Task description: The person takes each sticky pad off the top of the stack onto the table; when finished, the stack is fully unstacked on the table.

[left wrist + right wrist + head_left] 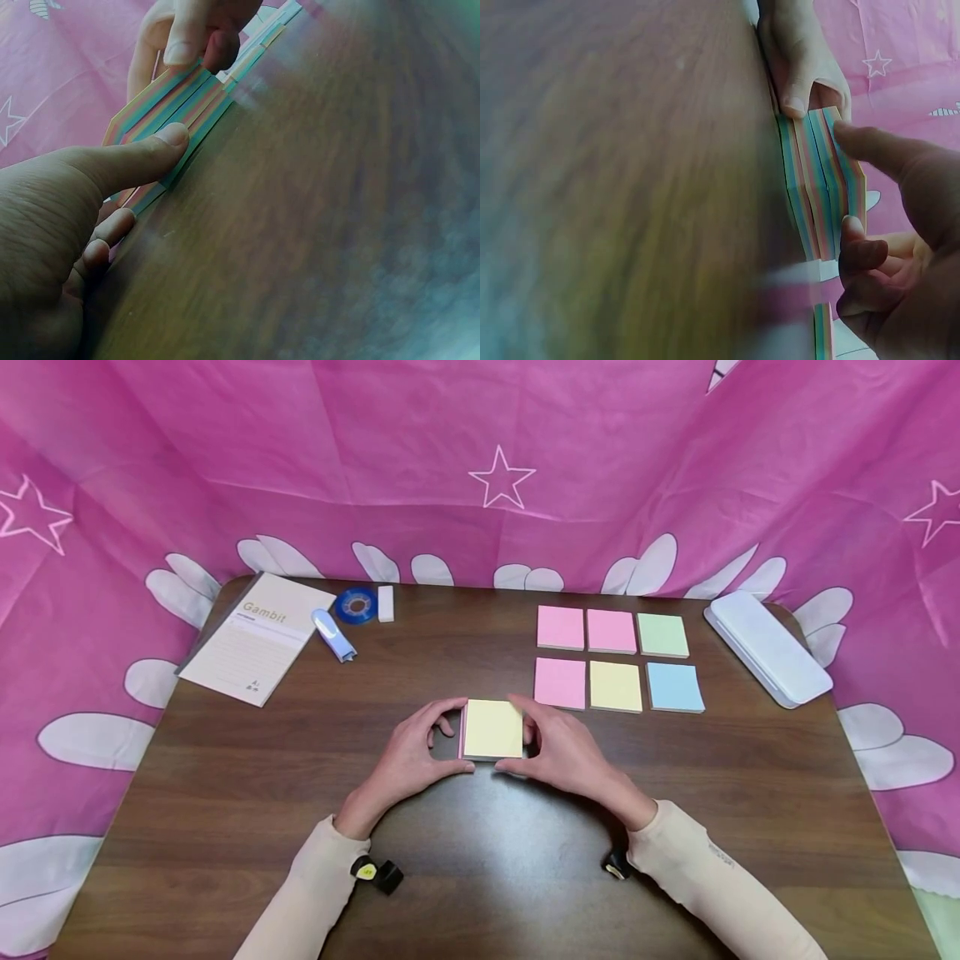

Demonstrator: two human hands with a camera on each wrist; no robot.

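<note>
Stack (pixel 492 729): mid-tabletop, yellow on top | left hand (pixel 408 752): thumb and fingers clamped on its left end | right hand (pixel 572 752): likewise, right end | why: opposed grips probably steadied loose layers | six pads (pixel 616 687): two rows, right of centre toward far edge, apparently spread for access

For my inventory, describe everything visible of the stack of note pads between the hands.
The stack of note pads is square and looks like paper, with a pale yellow top. A pink edge peeks out at the person's left, so the pads aren't flush. Its sides show multicoloured stripes. It lies flat, apparently on the brown table; the left hand and right hand hold it from opposite sides.
</note>
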